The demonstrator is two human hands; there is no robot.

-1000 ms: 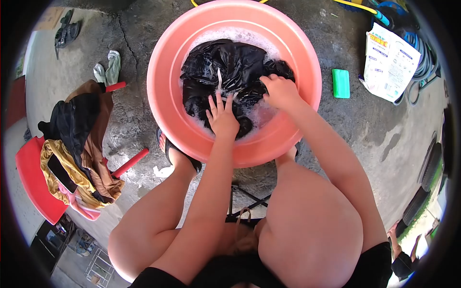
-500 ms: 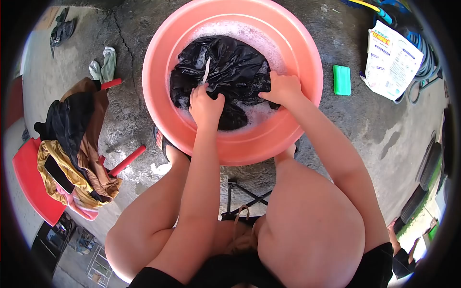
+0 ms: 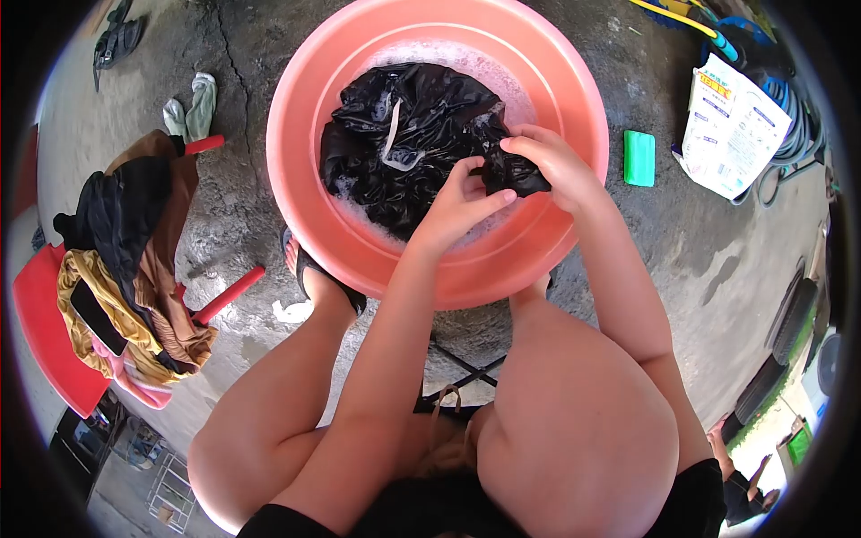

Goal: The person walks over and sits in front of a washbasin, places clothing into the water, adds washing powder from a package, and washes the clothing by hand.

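Gripping wet, glossy black crinkled cloth (image 3: pixel 413 125), hands (image 3: pixel 471 202) (image 3: pixel 554 170) curled.

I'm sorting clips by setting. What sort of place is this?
Probably an outdoor yard: cracked concrete ground, coiled hose, and a sudsy pink tub of wet black cloth.

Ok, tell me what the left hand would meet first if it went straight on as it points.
Probably the bunched black cloth, right at the fingers of the left hand; exact depth is hard to judge.
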